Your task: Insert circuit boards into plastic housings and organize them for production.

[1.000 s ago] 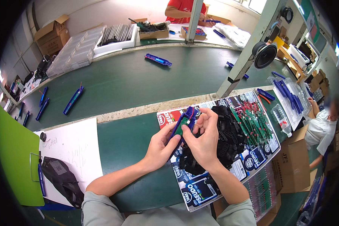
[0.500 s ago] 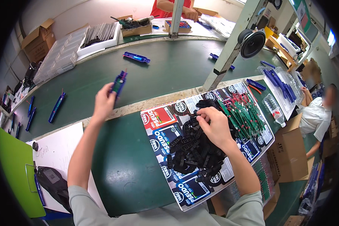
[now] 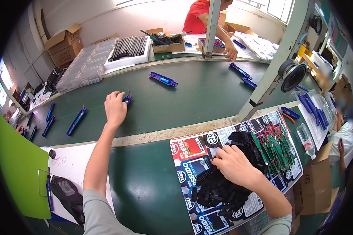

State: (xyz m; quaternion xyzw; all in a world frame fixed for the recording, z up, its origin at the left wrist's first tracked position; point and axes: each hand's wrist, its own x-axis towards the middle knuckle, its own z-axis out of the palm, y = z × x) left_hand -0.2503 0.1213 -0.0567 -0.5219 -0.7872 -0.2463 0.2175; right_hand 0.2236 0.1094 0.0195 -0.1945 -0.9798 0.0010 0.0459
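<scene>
Blue casing point(image 3: 128, 100) and left hand point(image 3: 116, 109) moved farther over green counter point(image 3: 184, 107); right hand point(image 3: 236, 165) at black plastic parts point(image 3: 217, 190). Can't tell either grip.

Your left hand point(image 3: 115, 108) reached far forward, your right hand point(image 3: 233, 164) sat nearer your body!
Your left forearm point(image 3: 100, 160) ran almost straight ahead, fingers bent downward; your right forearm point(image 3: 272, 196) slanted inward, fingers curled, knuckles up!

Pretty bright room, window point(image 3: 277, 9) up top right looks blown out (fisheye too, so black corners and bendy edges), soft shadow on the desk point(image 3: 153, 172).
</scene>
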